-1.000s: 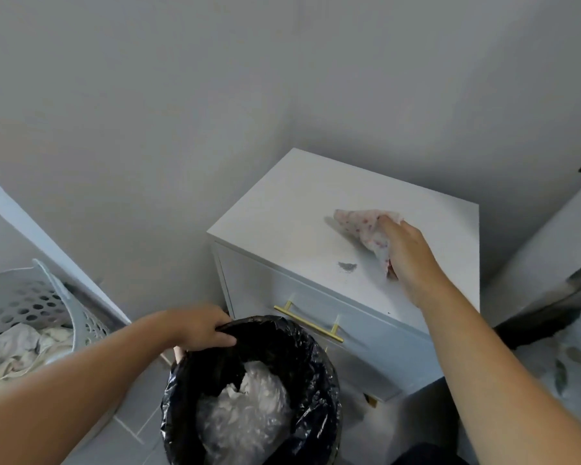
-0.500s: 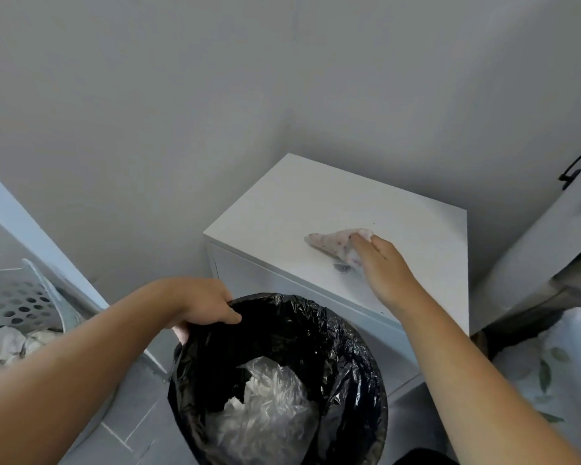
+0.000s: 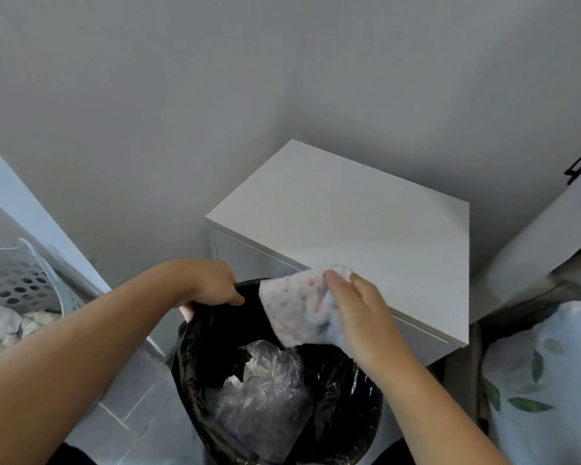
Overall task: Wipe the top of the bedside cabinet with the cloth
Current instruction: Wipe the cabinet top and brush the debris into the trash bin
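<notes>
The white bedside cabinet (image 3: 342,209) stands in the corner, its top bare. My right hand (image 3: 359,313) grips a pale cloth (image 3: 299,303) with small pink dots, which hangs past the cabinet's front edge over a bin lined with a black bag (image 3: 215,350). My left hand (image 3: 212,283) holds the bin's rim up against the cabinet front. Crumpled clear plastic (image 3: 265,397) lies inside the bin. The dark scrap seen earlier on the cabinet top is out of sight.
A white perforated laundry basket (image 3: 10,280) with cloths stands at the left. At the right lie bedding with a leaf print (image 3: 544,380) and a white piece of furniture (image 3: 550,236). Grey walls close in the corner behind the cabinet.
My right hand has swept the cloth forward across the cabinet top and off its front edge over the bin. The dark scrap has left the top. The bin has come up closer.
</notes>
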